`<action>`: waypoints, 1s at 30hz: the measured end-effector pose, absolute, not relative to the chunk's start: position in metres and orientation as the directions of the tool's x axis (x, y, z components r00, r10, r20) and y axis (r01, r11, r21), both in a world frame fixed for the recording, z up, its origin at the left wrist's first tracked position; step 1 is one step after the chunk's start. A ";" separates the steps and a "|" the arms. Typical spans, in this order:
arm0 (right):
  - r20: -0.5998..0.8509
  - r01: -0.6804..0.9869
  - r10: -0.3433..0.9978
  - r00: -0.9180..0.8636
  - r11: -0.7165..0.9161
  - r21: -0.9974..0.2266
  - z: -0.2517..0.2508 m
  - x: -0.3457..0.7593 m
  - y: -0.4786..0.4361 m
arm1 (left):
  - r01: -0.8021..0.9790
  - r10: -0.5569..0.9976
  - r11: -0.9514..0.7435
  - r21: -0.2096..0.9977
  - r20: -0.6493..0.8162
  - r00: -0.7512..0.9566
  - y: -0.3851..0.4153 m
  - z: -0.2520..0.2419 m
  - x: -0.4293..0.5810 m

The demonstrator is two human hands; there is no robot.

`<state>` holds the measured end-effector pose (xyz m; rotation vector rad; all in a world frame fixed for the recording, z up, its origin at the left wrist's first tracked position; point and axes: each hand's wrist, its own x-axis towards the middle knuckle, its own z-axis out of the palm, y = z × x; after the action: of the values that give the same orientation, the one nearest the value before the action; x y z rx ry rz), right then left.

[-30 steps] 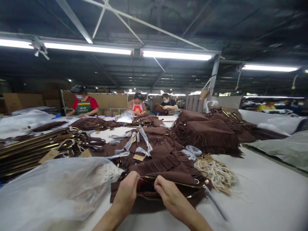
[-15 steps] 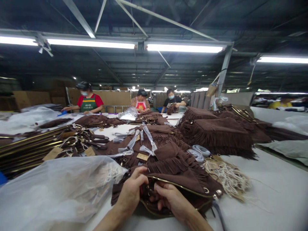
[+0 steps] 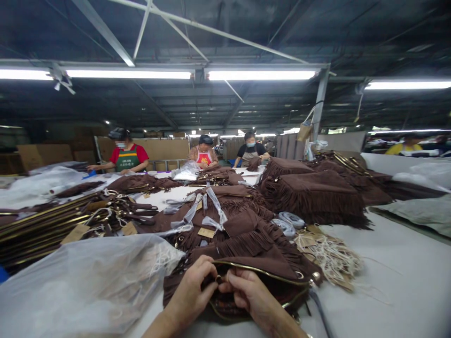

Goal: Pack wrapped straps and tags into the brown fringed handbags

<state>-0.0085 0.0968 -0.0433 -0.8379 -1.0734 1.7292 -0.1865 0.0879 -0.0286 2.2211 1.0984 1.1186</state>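
A dark brown fringed handbag (image 3: 253, 256) lies in front of me, its gold zip undone and its mouth gaping toward me. My left hand (image 3: 195, 286) is at the left end of the opening, fingers bent and thumb close to them. Just inside the mouth, my right hand (image 3: 248, 291) is closed, thumb against the curled fingers. Between the fingertips of both hands shows a small round gold-coloured metal piece (image 3: 219, 279) on something dark. Its exact kind is hidden by the fingers. A grey wrapped strap (image 3: 319, 310) hangs from the bag's right end.
A translucent plastic bag (image 3: 88, 281) lies at left, with zipped brown pieces (image 3: 45, 225) behind it. Strung paper tags (image 3: 331, 253) sit at right. Stacked fringed bags (image 3: 317, 197) rise behind. Across the table are three co-workers, one in a green apron (image 3: 127, 159).
My left thumb has come down and inward toward the right fingertips, and the small metal piece now shows between them. The view has shifted slightly; the handbag stays in place.
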 end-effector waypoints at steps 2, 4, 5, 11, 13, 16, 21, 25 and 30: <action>-0.082 -0.314 0.929 -0.362 -0.204 -0.927 -0.042 -0.009 0.096 | 0.462 0.809 -0.587 0.664 0.472 0.350 0.089 -0.028 -0.185; -0.091 -0.279 0.921 -0.379 -0.207 -0.938 -0.040 -0.008 0.096 | 0.468 0.828 -0.561 0.683 0.472 0.304 0.089 -0.028 -0.183; -0.099 -0.235 0.915 -0.390 -0.203 -0.951 -0.039 -0.007 0.096 | 0.469 0.839 -0.544 0.696 0.468 0.279 0.090 -0.029 -0.183; 0.162 0.334 0.948 -0.275 0.252 -0.908 -0.034 0.003 0.089 | 0.462 0.918 -0.392 0.795 0.369 0.144 0.098 -0.032 -0.185; 0.223 0.527 0.950 -0.217 0.306 -0.793 -0.036 0.005 0.087 | 0.454 0.938 -0.343 0.822 0.325 0.118 0.099 -0.030 -0.187; 0.225 0.673 0.957 -0.183 0.289 -0.681 -0.039 0.006 0.085 | 0.445 0.948 -0.314 0.839 0.300 0.103 0.098 -0.027 -0.188; 0.235 0.730 0.947 -0.220 0.320 -0.604 -0.041 0.007 0.083 | 0.445 0.943 -0.328 0.833 0.319 0.098 0.096 -0.027 -0.187; 0.262 0.721 0.935 -0.239 0.351 -0.597 -0.037 0.012 0.081 | 0.446 0.941 -0.331 0.832 0.326 0.089 0.096 -0.030 -0.187; 0.262 0.746 0.938 -0.226 0.340 -0.572 -0.033 0.010 0.077 | 0.448 0.937 -0.339 0.827 0.339 0.085 0.096 -0.030 -0.186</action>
<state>0.0098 0.0770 -0.0325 -1.4679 -2.0415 0.4409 -0.1863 0.0956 -0.0295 1.8421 1.3625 1.2080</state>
